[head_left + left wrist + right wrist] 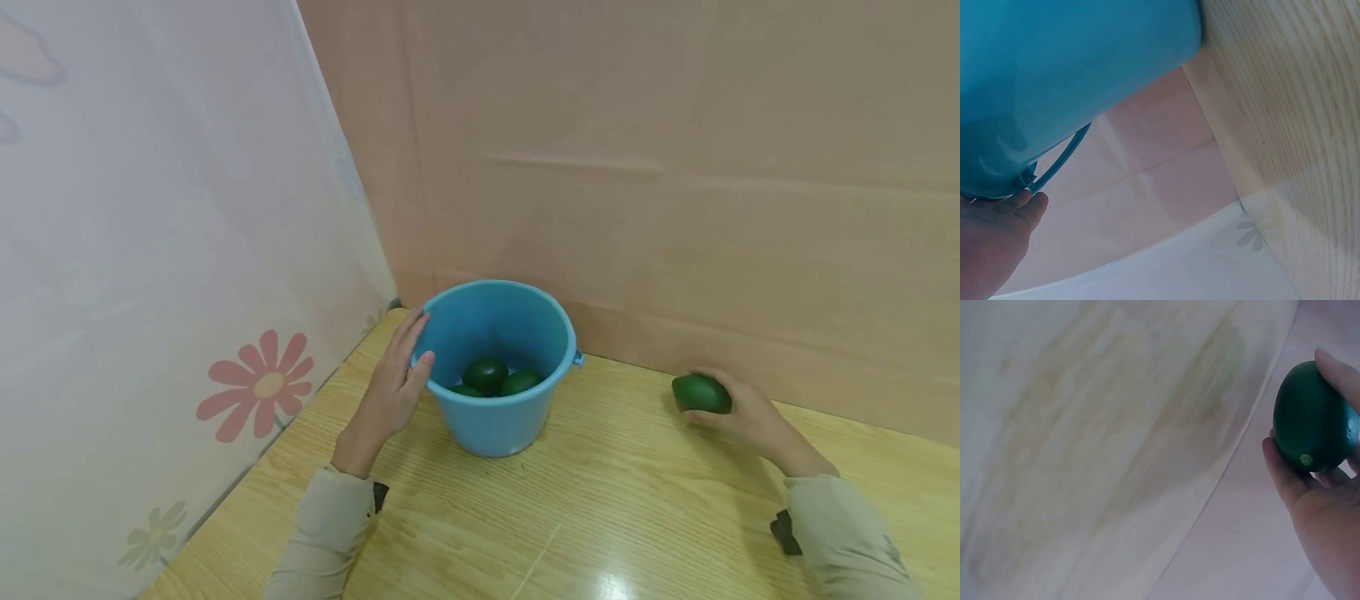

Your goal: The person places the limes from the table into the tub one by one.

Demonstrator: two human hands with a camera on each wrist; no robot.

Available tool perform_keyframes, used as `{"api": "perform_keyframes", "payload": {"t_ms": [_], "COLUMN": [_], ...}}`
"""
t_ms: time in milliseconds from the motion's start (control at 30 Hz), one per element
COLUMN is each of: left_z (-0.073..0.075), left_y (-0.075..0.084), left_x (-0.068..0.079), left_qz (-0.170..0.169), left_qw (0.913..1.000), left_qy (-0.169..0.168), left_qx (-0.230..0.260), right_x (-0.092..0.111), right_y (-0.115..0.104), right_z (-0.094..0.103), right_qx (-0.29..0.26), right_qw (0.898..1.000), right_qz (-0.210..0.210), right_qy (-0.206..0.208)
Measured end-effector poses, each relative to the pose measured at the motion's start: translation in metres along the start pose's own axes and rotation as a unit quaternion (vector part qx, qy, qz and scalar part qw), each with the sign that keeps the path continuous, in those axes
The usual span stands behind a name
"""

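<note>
A blue bucket (pixel 495 425) stands upright on the wooden table, with three green avocados (pixel 486 377) visible at its bottom. My left hand (pixel 390 383) rests against the left side of the bucket's rim, its fingers fairly straight. In the left wrist view, the fingertips of that hand (pixel 1007 231) are by the rim, close to the bucket's handle (pixel 1063 159). Off to the right of the bucket, my right hand (pixel 750 412) grips another avocado (pixel 699 393). The right wrist view shows this avocado (pixel 1310 419) between thumb and fingers, with a pale round spot at its end.
A brown-covered wall (pixel 675 208) rises along the table's back edge. On the left hangs a pale sheet (pixel 150 250) with printed flowers. The wooden table top (pixel 600 500) extends in front of the bucket and between the hands.
</note>
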State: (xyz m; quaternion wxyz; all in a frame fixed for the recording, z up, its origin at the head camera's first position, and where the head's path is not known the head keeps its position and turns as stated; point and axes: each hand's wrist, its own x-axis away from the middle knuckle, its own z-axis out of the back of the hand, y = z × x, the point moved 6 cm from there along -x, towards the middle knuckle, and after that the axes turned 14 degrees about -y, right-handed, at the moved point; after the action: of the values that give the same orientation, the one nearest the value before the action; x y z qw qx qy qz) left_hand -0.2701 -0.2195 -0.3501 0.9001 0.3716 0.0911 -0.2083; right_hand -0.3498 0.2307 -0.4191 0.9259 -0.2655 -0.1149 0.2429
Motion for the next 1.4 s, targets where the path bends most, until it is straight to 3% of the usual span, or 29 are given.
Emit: {"api": "perform_keyframes", "payload": {"t_ms": [1000, 1400], "left_z": [0.000, 0.000], "left_y": [-0.001, -0.001], "left_x": [-0.001, 0.000], "left_qz": [-0.005, -0.005], "left_qw": [1.0000, 1.0000], "left_qy": [0.006, 0.005], "left_qx": [-0.005, -0.006], "right_x": [0.005, 0.011], "right_y": [-0.036, -0.046], "right_z": [0.013, 0.018], "right_qx": [0.008, 0.002], "right_qw": [0.996, 0.998], "right_qz": [0.055, 0.028], "right_qy": [0.064, 0.061]}}
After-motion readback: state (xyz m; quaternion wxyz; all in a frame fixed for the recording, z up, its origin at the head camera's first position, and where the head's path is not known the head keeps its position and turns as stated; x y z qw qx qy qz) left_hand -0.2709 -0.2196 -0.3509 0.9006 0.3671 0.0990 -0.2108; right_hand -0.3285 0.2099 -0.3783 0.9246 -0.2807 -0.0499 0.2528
